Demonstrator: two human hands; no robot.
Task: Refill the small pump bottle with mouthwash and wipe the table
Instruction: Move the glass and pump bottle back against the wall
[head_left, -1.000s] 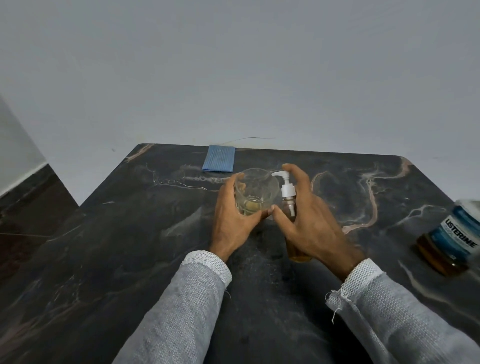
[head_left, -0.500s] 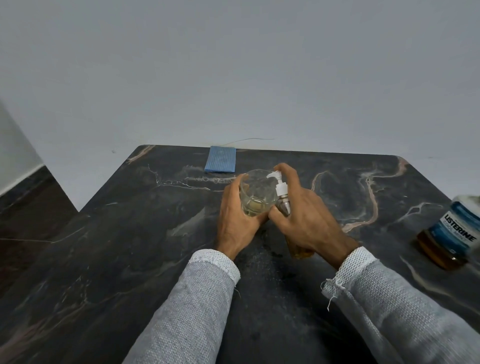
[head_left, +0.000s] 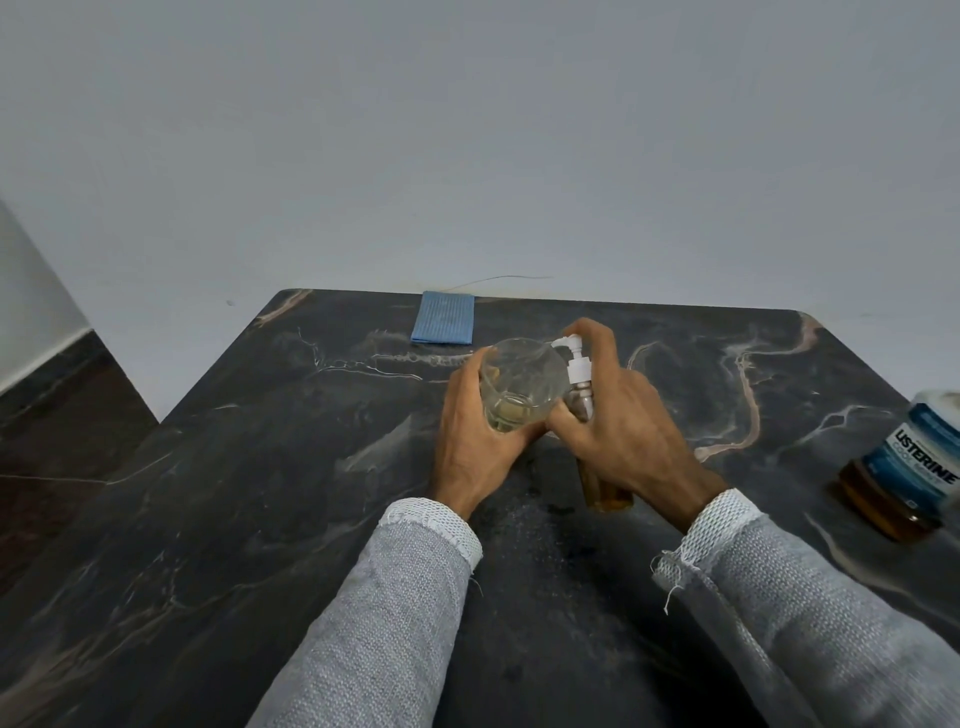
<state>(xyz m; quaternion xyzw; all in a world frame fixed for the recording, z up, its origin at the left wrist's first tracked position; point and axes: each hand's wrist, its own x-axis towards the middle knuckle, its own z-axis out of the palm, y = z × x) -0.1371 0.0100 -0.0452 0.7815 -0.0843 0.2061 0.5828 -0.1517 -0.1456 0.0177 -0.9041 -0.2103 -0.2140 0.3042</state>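
Small pump bottle (head_left: 597, 447) is sitting tilted in the right hand (head_left: 628, 431), fingers wrapping its body, forefinger lying over the white pump head (head_left: 574, 358), nozzle pointing into the glass (head_left: 522, 384). Left hand (head_left: 475, 441) is gripping that glass, its fingers curling round the wall; pale liquid is pooling at the bottom. Both are being held just above the bench (head_left: 260, 519).

Bottle: likely light, stiff plastic, slick if wet; gripping mid-body looks best. Glass: fragile, smooth. Mouthwash bottle (head_left: 906, 467) is standing well apart at right; blue cloth (head_left: 443, 325) is lying at the far edge.
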